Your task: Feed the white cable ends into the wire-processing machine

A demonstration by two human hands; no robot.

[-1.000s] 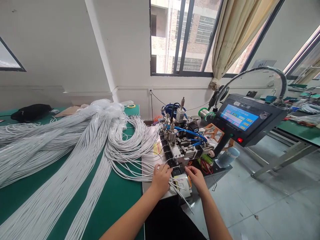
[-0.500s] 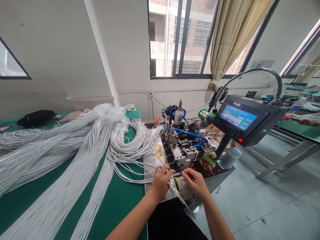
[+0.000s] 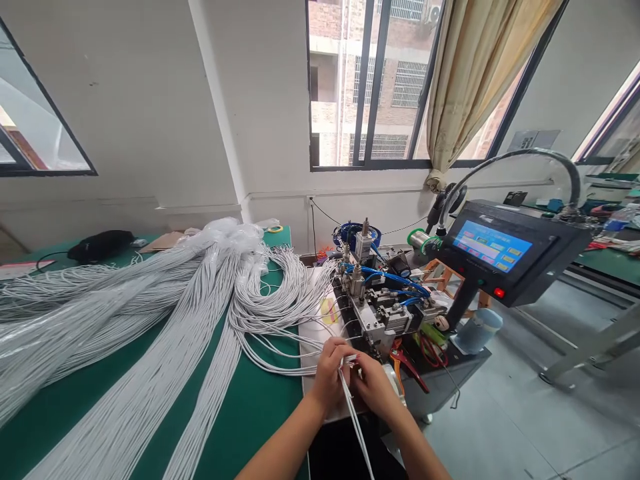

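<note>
My left hand [image 3: 330, 371] is closed around a few thin white cables [image 3: 356, 420], whose lengths hang down toward my lap. Fingertips of my right hand [image 3: 374, 385] meet the left ones and pinch the same cables near their ends; the exact grip is partly hidden by the fingers. Just beyond both hands stands a bench machine [image 3: 373, 320] with metal cylinders and blue air tubes. From the left, looped white cables [image 3: 270, 307] run across the green table [image 3: 265, 413] to the machine and my hands.
Long bundles of white cable [image 3: 150, 373], partly in clear plastic, cover the table's left side. Right of my hands lie red-handled pliers [image 3: 411, 370]. A touchscreen panel [image 3: 493, 247] overhangs the machine's right side, with a solder wire spool [image 3: 421, 240] behind and a plastic container [image 3: 477, 331] below.
My right hand has moved left, away from the machine's front, and now meets my left hand at the cables. The view has shifted slightly, and the red-handled pliers show more fully.
</note>
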